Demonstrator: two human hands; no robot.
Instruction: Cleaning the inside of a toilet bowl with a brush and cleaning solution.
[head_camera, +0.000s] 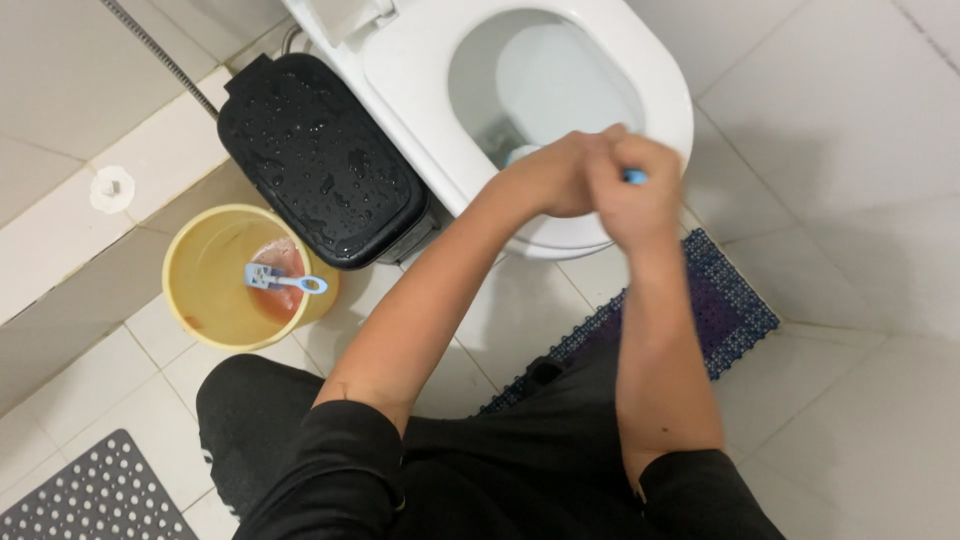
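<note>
Both of my hands are clasped together over the front rim of a white toilet (420, 90). My right hand (640, 190) is closed around a blue handle (635, 177). A pale blue end of it (520, 153) shows inside the bowl, just left of my left hand (560, 175). My left hand is folded against the right one, and it looks closed on the same handle, though the grip itself is hidden. The toilet seat is down and the bowl is open.
A black lidded bin (320, 150), wet with drops, stands left of the toilet. Beside it a yellow bucket (200, 270) holds a pink scoop and a blue razor (280, 280). A purple mat (720, 300) lies by the toilet, a grey perforated mat (90, 495) at the lower left.
</note>
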